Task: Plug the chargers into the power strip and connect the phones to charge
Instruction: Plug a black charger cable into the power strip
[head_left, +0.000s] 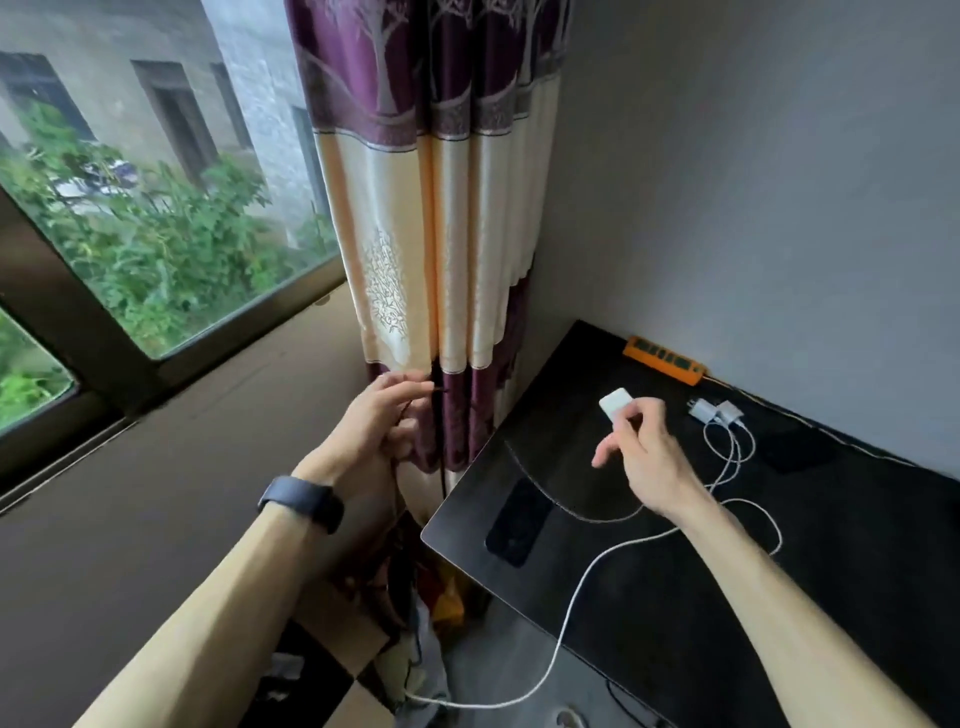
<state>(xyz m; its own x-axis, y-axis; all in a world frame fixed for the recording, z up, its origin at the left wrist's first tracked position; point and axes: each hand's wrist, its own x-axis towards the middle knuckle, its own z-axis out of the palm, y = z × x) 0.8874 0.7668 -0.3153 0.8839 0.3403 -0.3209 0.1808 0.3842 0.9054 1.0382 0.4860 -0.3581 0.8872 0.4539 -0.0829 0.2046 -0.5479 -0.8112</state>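
My right hand (641, 457) pinches a white charger block (616, 401) above the black table (675, 597). Left of the table, in front of the curtain, my left hand (379, 423) holds a thin dark cable (415, 397). An orange power strip (665, 360) lies at the table's far edge by the wall. Two more white chargers (714, 410) lie near it, with white cables (732, 457) looping across the table. One white cable (566, 618) hangs over the front edge. A dark phone (518, 522) lies face up near the left corner. Another dark phone (795, 447) lies toward the right.
A purple and cream curtain (441, 208) hangs left of the table. A window (156, 182) with a dark frame fills the left side. A grey wall (753, 182) stands behind the table. Clutter (415, 613) lies on the floor below the table's left edge.
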